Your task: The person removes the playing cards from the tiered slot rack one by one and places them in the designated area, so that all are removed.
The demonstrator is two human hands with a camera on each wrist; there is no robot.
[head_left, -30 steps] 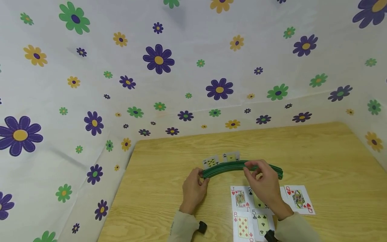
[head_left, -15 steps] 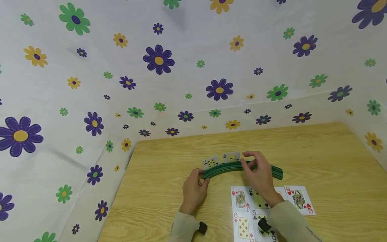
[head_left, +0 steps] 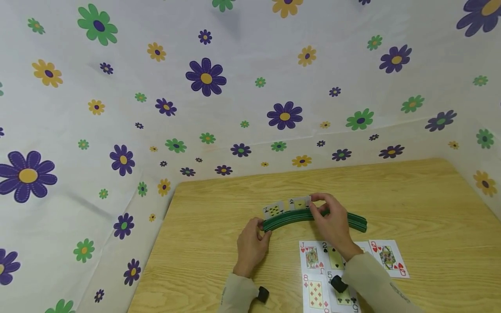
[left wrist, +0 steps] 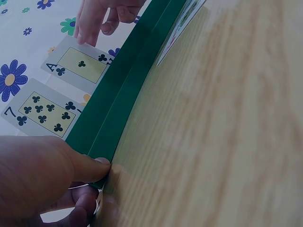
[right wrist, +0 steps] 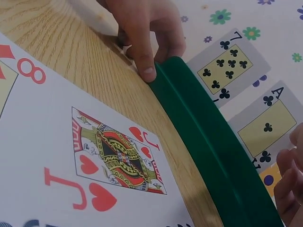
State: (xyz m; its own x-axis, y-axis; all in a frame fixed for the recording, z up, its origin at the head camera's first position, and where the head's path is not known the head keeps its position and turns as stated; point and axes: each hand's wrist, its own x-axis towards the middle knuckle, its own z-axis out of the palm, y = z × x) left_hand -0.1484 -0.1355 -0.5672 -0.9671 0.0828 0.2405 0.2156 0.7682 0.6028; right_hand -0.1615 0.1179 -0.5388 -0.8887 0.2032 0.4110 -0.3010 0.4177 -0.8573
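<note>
My left hand (head_left: pixel 251 247) grips the left end of a curved green card holder (head_left: pixel 287 218), thumb on its front side. Standing in the holder's slot are the seven of clubs (left wrist: pixel 45 111) on the left and the ace of clubs (left wrist: pixel 71 75) beside it, with a small gap between them. With thumb and index finger, my right hand (head_left: pixel 332 224) pinches the ace at its right edge. The hand covers part of the holder, whose right end shows past it.
Face-up cards lie in front of the holder: the jack of hearts (head_left: pixel 312 257), eight of diamonds (head_left: pixel 315 293), queen of hearts (head_left: pixel 389 258) and several partly hidden under my right arm. A flowered cloth (head_left: pixel 242 108) encloses the wooden table (head_left: pixel 195 243) at back and sides.
My right hand has moved left along the holder, from its right half to the ace's right edge. Left hand, holder and cards look the same.
</note>
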